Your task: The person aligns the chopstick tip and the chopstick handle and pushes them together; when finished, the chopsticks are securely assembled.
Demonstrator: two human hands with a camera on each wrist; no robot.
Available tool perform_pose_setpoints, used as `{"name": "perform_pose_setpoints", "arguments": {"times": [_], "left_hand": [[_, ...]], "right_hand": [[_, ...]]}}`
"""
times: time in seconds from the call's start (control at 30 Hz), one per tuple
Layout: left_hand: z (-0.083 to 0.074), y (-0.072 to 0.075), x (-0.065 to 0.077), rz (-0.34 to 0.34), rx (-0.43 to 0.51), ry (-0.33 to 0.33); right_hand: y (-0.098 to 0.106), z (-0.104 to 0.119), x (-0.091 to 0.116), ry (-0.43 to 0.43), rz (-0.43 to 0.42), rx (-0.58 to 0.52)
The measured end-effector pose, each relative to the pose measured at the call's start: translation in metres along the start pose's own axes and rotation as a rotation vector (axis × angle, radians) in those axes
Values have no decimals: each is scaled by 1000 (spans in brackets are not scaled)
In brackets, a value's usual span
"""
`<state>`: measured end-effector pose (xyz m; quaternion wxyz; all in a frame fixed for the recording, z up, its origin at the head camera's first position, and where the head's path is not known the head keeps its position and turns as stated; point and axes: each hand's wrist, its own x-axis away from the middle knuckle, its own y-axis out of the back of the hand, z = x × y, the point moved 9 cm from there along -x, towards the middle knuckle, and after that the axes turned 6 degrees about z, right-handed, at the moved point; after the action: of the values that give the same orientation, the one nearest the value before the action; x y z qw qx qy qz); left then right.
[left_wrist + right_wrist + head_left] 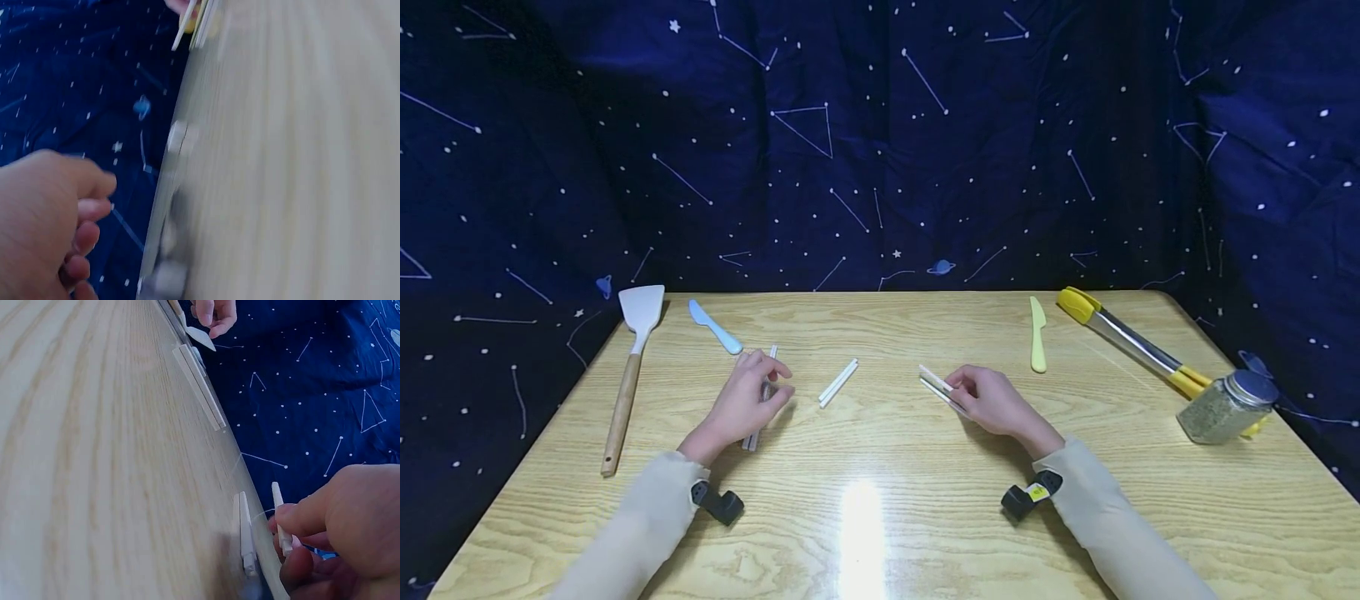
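Note:
My right hand [988, 402] pinches a short white stick [279, 503] between thumb and fingers. Just below it, a similar white piece [245, 528] lies on the table. Between the hands sits a pair of white sticks [838, 383], side by side and slanted. My left hand [747, 393] hovers at the left with fingers loosely bent and nothing in its grasp. Under it lies a long, narrow pale thing with a dark stripe [751, 442], its middle hidden by the hand. The left wrist view is blurred, with the left hand [44, 219] at its left edge.
A white spatula with wooden handle [623, 400] and a blue knife [715, 327] lie on the left. To the right are a yellow knife [1037, 337], yellow-tipped tongs [1135, 342] and a glass jar [1221, 410]. A dark starry cloth [880, 167] hangs behind the table.

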<state>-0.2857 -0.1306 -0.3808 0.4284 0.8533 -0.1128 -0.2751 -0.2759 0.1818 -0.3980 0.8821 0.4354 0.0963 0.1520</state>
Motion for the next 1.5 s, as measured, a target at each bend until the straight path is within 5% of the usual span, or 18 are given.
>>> {"name": "perform_pose_setpoints", "arguments": {"times": [0.23, 0.53, 1.5], "left_hand": [[-11, -14, -5, 0, -23, 64], [-22, -27, -4, 20, -48, 49], [-21, -35, -5, 25, -57, 138]], "right_hand": [[1, 1, 3, 17, 9, -22], [3, 4, 4, 51, -31, -51], [6, 11, 2, 84, -92, -127]]}}
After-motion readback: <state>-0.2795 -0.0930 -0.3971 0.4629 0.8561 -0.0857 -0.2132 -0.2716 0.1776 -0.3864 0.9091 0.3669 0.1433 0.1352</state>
